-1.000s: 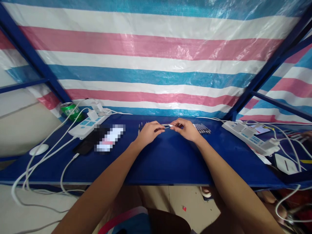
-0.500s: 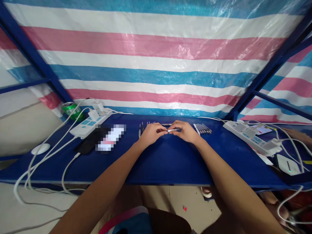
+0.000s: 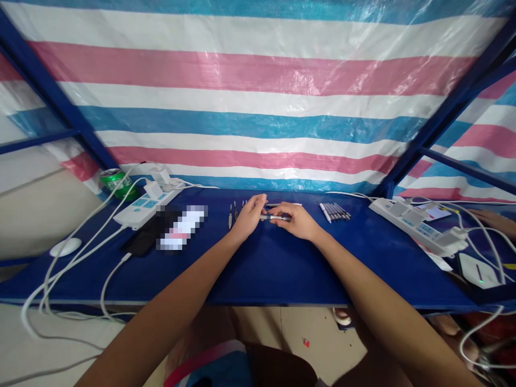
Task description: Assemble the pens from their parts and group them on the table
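Note:
My right hand (image 3: 296,219) grips a pen (image 3: 277,217) with a clear-looking barrel and dark ends, held level above the blue desk. The pen's left end reaches the inner side of my left hand (image 3: 248,215), whose fingers look extended upward rather than wrapped around it; whether they touch is hard to see. Behind my hands lies another slim pen (image 3: 284,205), partly hidden by my right hand. Several thin dark pen parts (image 3: 231,216) stand in a row left of my left hand, some covered by it. To the right, several pens (image 3: 335,212) lie side by side.
On the left are a phone (image 3: 143,236), a power strip (image 3: 147,203), a green can (image 3: 116,183) and a white round object (image 3: 65,247). Another power strip (image 3: 419,228), a white device (image 3: 479,270) and cables lie right. Another person's hand (image 3: 494,221) is at the right edge.
Both hands held the pen between their fingertips before. My left hand has turned and its fingers have come off the pen; my right hand has shifted slightly left and down with it.

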`<state>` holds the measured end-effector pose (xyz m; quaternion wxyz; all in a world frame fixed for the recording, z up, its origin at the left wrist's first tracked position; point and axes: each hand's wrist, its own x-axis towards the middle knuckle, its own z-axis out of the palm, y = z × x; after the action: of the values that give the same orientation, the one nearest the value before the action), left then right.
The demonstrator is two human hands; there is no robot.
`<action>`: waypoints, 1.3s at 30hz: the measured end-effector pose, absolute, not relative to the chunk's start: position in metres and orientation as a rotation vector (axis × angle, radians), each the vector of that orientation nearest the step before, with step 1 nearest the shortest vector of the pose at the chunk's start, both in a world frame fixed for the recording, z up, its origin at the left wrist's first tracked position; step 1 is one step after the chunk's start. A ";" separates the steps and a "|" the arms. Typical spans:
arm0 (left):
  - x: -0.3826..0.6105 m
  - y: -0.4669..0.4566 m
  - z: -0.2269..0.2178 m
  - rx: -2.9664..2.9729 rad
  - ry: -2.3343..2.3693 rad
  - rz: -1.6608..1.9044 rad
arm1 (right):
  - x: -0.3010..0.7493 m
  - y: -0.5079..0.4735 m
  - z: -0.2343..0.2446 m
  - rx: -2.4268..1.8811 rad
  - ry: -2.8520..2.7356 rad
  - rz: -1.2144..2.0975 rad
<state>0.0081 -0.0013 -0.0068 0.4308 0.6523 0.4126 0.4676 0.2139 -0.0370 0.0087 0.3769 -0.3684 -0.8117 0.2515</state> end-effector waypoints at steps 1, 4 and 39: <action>0.009 -0.001 -0.008 1.588 1.004 1.165 | 0.213 -0.037 0.009 -0.939 -2.087 0.647; 0.011 -0.001 -0.009 1.476 0.937 1.160 | 0.213 -0.038 0.008 -0.916 -2.094 0.655; -0.001 -0.007 0.003 1.496 0.863 1.139 | 0.235 -0.028 0.004 -1.006 -1.940 0.551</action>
<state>-0.0010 -0.0066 0.0032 0.5110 0.6216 0.3587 0.4732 0.2346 -0.0278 0.0042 0.4295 -0.4029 -0.7775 0.2206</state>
